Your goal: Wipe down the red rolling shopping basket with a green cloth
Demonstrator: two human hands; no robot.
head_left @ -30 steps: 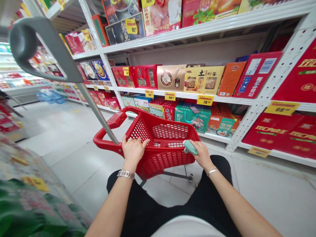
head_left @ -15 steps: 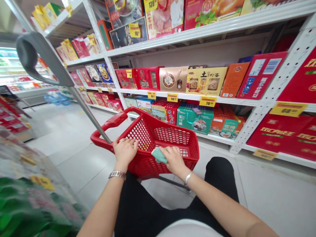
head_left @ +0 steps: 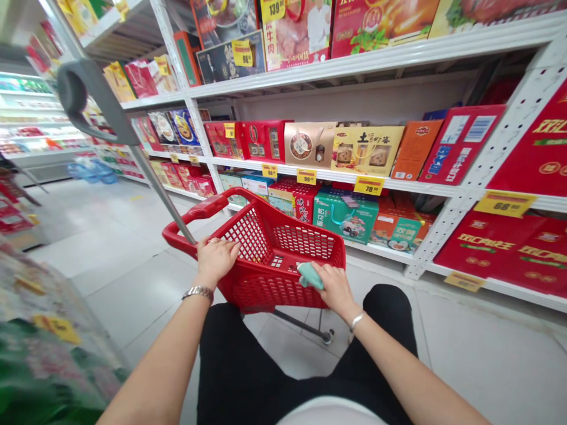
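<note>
A red plastic shopping basket on wheels [head_left: 283, 248] stands on the floor right in front of me, with nothing visible inside. My left hand [head_left: 215, 258] grips its near left rim, fingers curled over the edge. My right hand [head_left: 334, 289] presses a small teal cloth [head_left: 309, 275] against the near right rim. A long grey pull handle [head_left: 106, 112] rises from the basket's left side up to the upper left.
White store shelves [head_left: 336, 174] with boxed gift sets and yellow price tags run along the right and ahead. A green and patterned display [head_left: 39, 366] fills the lower left. Grey tiled floor [head_left: 110, 265] opens to the left.
My right hand with the cloth slid left along the near rim, then back to the right. The basket shifted slightly left and my left hand stayed on the rim.
</note>
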